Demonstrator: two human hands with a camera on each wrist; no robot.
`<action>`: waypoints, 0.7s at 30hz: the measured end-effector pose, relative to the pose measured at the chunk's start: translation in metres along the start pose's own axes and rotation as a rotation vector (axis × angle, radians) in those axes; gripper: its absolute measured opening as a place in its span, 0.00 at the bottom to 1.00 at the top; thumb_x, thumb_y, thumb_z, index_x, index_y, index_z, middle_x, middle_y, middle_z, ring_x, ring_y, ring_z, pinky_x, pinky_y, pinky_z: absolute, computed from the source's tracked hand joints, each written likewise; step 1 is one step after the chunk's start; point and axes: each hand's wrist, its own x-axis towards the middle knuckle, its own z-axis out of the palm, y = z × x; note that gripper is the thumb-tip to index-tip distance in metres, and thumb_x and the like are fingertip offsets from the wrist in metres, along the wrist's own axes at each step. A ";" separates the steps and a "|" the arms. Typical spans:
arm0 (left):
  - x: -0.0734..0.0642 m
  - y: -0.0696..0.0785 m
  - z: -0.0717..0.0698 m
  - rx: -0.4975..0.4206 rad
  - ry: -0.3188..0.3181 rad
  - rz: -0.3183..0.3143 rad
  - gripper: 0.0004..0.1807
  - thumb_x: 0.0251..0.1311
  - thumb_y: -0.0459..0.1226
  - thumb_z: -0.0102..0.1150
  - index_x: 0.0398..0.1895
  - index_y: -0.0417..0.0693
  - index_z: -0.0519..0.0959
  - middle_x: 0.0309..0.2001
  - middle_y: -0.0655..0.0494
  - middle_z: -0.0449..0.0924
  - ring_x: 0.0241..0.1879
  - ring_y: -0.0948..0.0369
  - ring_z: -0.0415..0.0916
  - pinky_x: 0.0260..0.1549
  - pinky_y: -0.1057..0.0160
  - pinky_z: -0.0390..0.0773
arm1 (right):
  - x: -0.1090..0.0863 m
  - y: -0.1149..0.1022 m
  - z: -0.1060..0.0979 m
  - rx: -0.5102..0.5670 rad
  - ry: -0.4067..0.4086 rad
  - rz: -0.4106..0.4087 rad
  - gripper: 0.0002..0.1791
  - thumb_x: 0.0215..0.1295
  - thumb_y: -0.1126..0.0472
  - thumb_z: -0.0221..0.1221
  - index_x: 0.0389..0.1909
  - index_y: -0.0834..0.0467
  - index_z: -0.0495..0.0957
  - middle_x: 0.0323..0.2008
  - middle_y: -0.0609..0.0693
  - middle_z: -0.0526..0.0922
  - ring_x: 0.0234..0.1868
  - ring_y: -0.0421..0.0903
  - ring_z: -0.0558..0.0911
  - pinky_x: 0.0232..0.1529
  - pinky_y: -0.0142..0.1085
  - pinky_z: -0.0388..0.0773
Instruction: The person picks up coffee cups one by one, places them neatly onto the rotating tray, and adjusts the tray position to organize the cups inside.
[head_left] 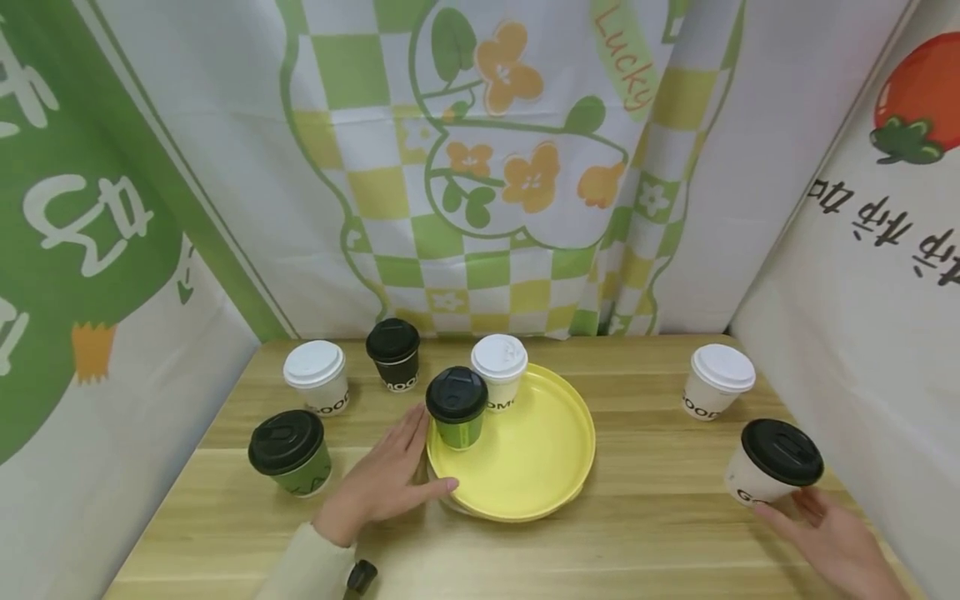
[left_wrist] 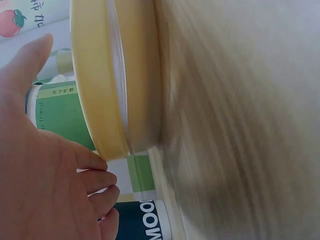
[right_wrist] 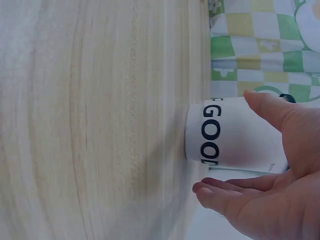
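Observation:
My left hand [head_left: 386, 483] rests at the left edge of a round yellow tray [head_left: 540, 450], thumb over the rim and fingers along its side. In the left wrist view, the tray's side [left_wrist: 97, 75] shows two yellow bands with a pale gap. On the tray stand a green paper cup with a black lid [head_left: 457, 408] and a white cup with a white lid [head_left: 500, 367]. To the right, my right hand [head_left: 840, 533] is at a white paper cup with a black lid [head_left: 772, 462]. Its thumb and extended fingers lie either side of that cup [right_wrist: 235, 132].
Left of the tray stand a green cup with a black lid [head_left: 292, 454], a white-lidded cup [head_left: 317, 379] and a black cup [head_left: 394, 354]. Another white-lidded cup [head_left: 716, 382] is at the back right. Printed curtains [head_left: 517, 275] close off the wooden table's [head_left: 637, 550] back and sides.

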 end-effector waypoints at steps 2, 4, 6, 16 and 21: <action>0.003 -0.002 0.000 0.006 0.008 0.004 0.62 0.67 0.70 0.54 0.85 0.34 0.45 0.86 0.36 0.40 0.86 0.40 0.43 0.83 0.39 0.53 | 0.004 -0.002 0.001 0.025 0.026 -0.038 0.64 0.73 0.28 0.55 0.81 0.77 0.40 0.77 0.80 0.47 0.77 0.79 0.55 0.72 0.72 0.65; 0.005 -0.003 0.000 0.013 0.011 0.004 0.62 0.68 0.70 0.53 0.84 0.33 0.45 0.86 0.35 0.41 0.86 0.40 0.43 0.83 0.39 0.53 | 0.007 -0.003 0.002 0.027 0.059 -0.075 0.61 0.73 0.31 0.57 0.80 0.78 0.46 0.77 0.80 0.51 0.76 0.79 0.58 0.70 0.71 0.67; 0.005 -0.001 -0.002 0.020 0.011 0.004 0.62 0.68 0.71 0.53 0.84 0.33 0.45 0.86 0.35 0.41 0.86 0.40 0.43 0.83 0.40 0.53 | 0.008 -0.004 0.003 0.020 0.090 -0.099 0.58 0.73 0.32 0.59 0.79 0.77 0.52 0.75 0.80 0.57 0.75 0.79 0.62 0.67 0.70 0.71; -0.007 0.018 -0.004 0.010 -0.023 -0.020 0.67 0.64 0.74 0.53 0.85 0.33 0.42 0.86 0.35 0.37 0.86 0.39 0.40 0.83 0.38 0.51 | 0.013 -0.009 0.005 0.006 0.223 -0.083 0.54 0.69 0.31 0.63 0.71 0.76 0.63 0.65 0.81 0.74 0.64 0.77 0.76 0.54 0.57 0.81; -0.010 0.017 -0.001 0.021 -0.024 -0.034 0.66 0.64 0.73 0.54 0.84 0.31 0.44 0.86 0.35 0.36 0.86 0.39 0.39 0.83 0.39 0.50 | 0.017 -0.012 0.011 0.048 0.276 -0.026 0.57 0.66 0.29 0.64 0.71 0.75 0.64 0.66 0.80 0.74 0.65 0.77 0.74 0.57 0.62 0.78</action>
